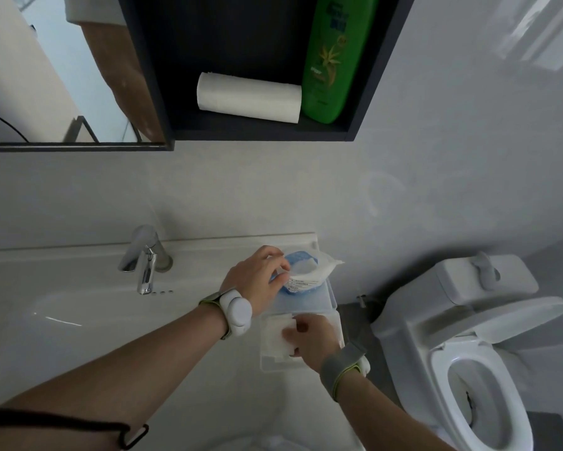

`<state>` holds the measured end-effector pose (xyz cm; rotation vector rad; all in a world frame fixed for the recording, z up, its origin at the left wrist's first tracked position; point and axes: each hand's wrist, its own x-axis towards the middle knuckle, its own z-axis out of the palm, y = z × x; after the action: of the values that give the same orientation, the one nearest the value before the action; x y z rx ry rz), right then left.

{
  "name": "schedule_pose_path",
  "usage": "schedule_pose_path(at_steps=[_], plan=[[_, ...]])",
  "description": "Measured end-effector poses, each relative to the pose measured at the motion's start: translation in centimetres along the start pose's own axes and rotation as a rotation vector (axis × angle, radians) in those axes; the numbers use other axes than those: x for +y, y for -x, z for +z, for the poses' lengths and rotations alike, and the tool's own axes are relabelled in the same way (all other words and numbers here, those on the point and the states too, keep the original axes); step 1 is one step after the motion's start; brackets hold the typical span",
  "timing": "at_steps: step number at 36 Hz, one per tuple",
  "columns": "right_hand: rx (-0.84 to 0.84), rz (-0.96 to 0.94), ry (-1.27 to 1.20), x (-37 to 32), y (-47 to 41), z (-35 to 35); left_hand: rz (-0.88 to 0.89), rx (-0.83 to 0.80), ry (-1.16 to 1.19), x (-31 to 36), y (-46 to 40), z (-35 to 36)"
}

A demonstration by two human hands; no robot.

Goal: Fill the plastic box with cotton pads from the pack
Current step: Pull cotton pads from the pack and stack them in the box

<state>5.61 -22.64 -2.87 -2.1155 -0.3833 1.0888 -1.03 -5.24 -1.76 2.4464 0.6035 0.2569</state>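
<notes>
I saw my right hand [311, 340] pinching white square cotton pads [278, 336] inside the clear rectangular plastic box [267, 366] on the white surface [208, 265]. Just beyond, my left hand [257, 281] gripped the blue-and-white soft pack [309, 275], near the chrome faucet [145, 258].

A white sink [78, 307] fills the lower left, with a chrome tap [143, 258] standing on its back edge. Above the sink on the wall hangs a mirror [46, 76], and just right of the mirror is a dark open shelf [364, 125]. In the shelf a white paper roll [249, 96] lies on its side, touching a tall green bottle [335, 56] that stands at its right. To the right of the sink, lower down, is a white toilet [478, 353] with its lid raised
</notes>
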Motion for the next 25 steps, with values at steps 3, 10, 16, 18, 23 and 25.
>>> schedule_pose_path(at_steps=[3, 10, 16, 18, 23, 25], plan=[[0.026, 0.001, 0.082, 0.2, -0.2, 0.3, 0.001, 0.001, -0.005, 0.0, 0.0, -0.1], [0.048, -0.003, 0.269, 1.1, -0.9, 0.5, -0.004, 0.0, -0.011, 0.0, 0.1, 0.0], [0.132, -0.072, 0.353, 0.7, -0.4, 1.0, -0.002, 0.002, -0.015, 0.2, 0.1, -0.2], [0.14, -0.104, 0.355, 0.7, -0.1, 1.0, -0.003, 0.004, -0.019, 0.2, 0.1, -0.2], [0.16, -0.251, 0.425, 1.3, 0.3, 0.4, -0.008, 0.006, -0.024, 0.3, 0.1, -0.3], [0.141, -0.351, 0.482, 1.5, 0.5, 0.5, -0.007, 0.001, -0.028, 0.3, 0.1, -0.3]])
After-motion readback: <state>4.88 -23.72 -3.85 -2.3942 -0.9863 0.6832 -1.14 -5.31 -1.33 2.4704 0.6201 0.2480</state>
